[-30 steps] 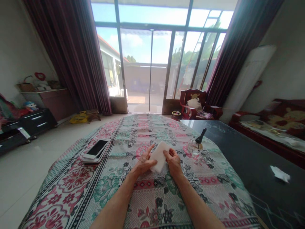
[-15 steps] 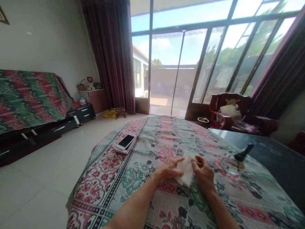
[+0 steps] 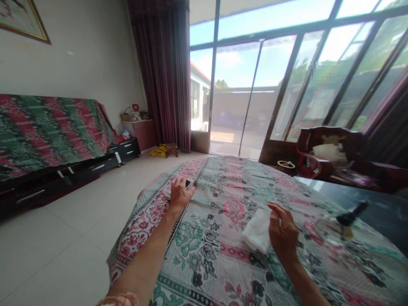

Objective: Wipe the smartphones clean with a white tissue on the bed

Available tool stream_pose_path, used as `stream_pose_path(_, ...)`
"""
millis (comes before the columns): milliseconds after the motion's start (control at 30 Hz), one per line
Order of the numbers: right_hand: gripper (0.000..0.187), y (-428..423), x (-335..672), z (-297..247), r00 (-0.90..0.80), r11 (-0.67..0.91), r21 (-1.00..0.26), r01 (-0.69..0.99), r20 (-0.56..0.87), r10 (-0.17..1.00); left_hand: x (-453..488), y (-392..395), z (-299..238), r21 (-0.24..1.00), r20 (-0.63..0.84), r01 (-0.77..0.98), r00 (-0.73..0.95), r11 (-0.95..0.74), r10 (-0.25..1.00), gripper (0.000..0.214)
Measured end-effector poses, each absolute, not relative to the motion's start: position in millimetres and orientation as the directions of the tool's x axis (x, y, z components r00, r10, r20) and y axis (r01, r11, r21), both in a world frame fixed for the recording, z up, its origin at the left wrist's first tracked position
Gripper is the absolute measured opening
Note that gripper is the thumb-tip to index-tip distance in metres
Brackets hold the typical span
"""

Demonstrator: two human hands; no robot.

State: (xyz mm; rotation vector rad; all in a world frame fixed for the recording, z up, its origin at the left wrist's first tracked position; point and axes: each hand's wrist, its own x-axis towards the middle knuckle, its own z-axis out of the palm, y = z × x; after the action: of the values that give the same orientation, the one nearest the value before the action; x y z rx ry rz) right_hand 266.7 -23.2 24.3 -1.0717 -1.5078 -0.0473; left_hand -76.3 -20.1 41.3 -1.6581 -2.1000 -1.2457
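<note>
My left hand (image 3: 181, 193) is over a smartphone at the left of the table, fingers bent around it. Most of the smartphone (image 3: 188, 183) is hidden by the hand; a bit of its dark screen shows. Near the middle lies a folded white cloth (image 3: 256, 230), flat on the patterned tablecloth (image 3: 197, 242). Just right of the cloth is my right hand (image 3: 283, 229), open, its fingers loosely bent and holding nothing. Whether its edge touches the cloth I cannot tell.
Farther right on the table stands a clear glass or plastic vessel (image 3: 333, 229) with a black bottle-like neck (image 3: 352, 213). Beyond it are a dark tabletop (image 3: 378, 204) and a wooden chair (image 3: 307, 163). A low black cabinet (image 3: 98, 167) runs along the left wall.
My left hand has let go of the white cloth and moved left and away to the smartphone. My right hand has released the cloth, which now lies flat. The view has turned slightly left.
</note>
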Motion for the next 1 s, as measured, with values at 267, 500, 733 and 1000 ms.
stream_pose_path(267,0.042,-10,128,16,-0.141,0.419,-0.856,0.304,0.394,0.908,-113,-30,0,0.405,0.550,0.893,-0.411,0.198,0.727,0.048)
stream_pose_path(500,0.046,-7,64,-12,-0.253,0.314,-0.900,0.303,0.242,0.937,-104,-30,-3,0.420,0.582,0.884,-0.435,0.205,0.687,0.047)
stream_pose_path(733,0.063,15,22,-7,-0.306,0.109,-0.994,0.026,0.096,0.947,-93,-39,5,0.395,0.571,0.874,-0.474,0.282,0.671,0.048)
stream_pose_path(1000,0.062,16,11,-11,-0.271,0.092,-0.993,-0.075,0.109,0.956,-78,-48,12,0.336,0.584,0.917,-0.382,0.214,0.716,0.055)
